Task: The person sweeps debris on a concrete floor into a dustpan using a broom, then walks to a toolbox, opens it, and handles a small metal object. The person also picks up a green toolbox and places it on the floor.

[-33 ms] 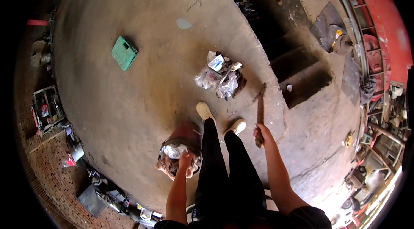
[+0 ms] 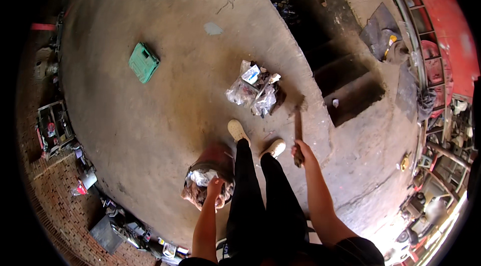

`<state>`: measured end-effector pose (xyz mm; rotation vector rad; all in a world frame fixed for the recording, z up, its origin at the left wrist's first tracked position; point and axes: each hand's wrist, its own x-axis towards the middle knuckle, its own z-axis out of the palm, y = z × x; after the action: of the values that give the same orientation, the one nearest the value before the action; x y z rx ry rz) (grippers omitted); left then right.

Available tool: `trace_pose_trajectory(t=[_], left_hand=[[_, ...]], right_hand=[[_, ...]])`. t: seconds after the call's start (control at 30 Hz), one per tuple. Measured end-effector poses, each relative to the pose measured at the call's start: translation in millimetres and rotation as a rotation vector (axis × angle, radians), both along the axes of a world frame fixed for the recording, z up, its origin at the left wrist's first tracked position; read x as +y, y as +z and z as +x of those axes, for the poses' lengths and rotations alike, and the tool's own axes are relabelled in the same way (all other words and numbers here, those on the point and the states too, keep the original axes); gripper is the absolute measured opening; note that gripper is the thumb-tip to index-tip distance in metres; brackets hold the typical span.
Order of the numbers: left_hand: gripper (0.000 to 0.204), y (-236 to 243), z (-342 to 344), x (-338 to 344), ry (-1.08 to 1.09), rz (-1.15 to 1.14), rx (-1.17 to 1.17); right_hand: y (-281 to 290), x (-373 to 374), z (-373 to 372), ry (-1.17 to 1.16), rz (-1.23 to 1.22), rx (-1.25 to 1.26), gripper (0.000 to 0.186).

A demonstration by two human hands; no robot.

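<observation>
My left hand [image 2: 214, 186] is closed at the mouth of a dark red bucket [image 2: 215, 157], apparently gripping its rim; the fingertips are partly hidden. The bucket stands tilted beside my left leg, with clear plastic [image 2: 201, 177] and crumpled brown material [image 2: 193, 193] bulging from its mouth. In my right hand [image 2: 304, 153] is a narrow brown stick-like tool [image 2: 298, 124], gripped near its close end. Its ragged, blurred far end reaches the floor just right of a rubbish heap [image 2: 264, 99] of plastic bags, a white-and-blue packet and dark scraps.
A green plastic case [image 2: 144, 63] lies on the concrete floor [image 2: 165, 115] at the far left. Beyond the heap on the right, a sunken pit with steps [image 2: 345, 78] cuts into the floor. A metal ladder [image 2: 426, 33] and clutter line the right side; shelving [image 2: 52, 125] and bricks edge the left.
My right hand has shifted slightly left with the stick-like tool, whose far end has swung left toward the heap. My left hand and the bucket have hardly moved.
</observation>
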<state>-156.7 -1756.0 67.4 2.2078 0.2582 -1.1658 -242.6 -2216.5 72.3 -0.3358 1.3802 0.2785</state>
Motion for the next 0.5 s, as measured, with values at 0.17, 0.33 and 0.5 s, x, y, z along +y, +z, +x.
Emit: trace_pose_trajectory(t=[0.17,0.33,0.5], left_hand=[[0.026,18,49,-15,0.165,-0.047,0.041],[0.024,-7,53,23,0.428,-0.072,0.08],[0.019,-2,60,45,0.473,-0.091,0.183]], right_hand=[[-48,18,111,-0.175,0.233,-0.145,0.024],[-35,19,156,-0.262,0.388,-0.202,0.029],[-10,32,198,-0.163,0.208,-0.175,0.047]])
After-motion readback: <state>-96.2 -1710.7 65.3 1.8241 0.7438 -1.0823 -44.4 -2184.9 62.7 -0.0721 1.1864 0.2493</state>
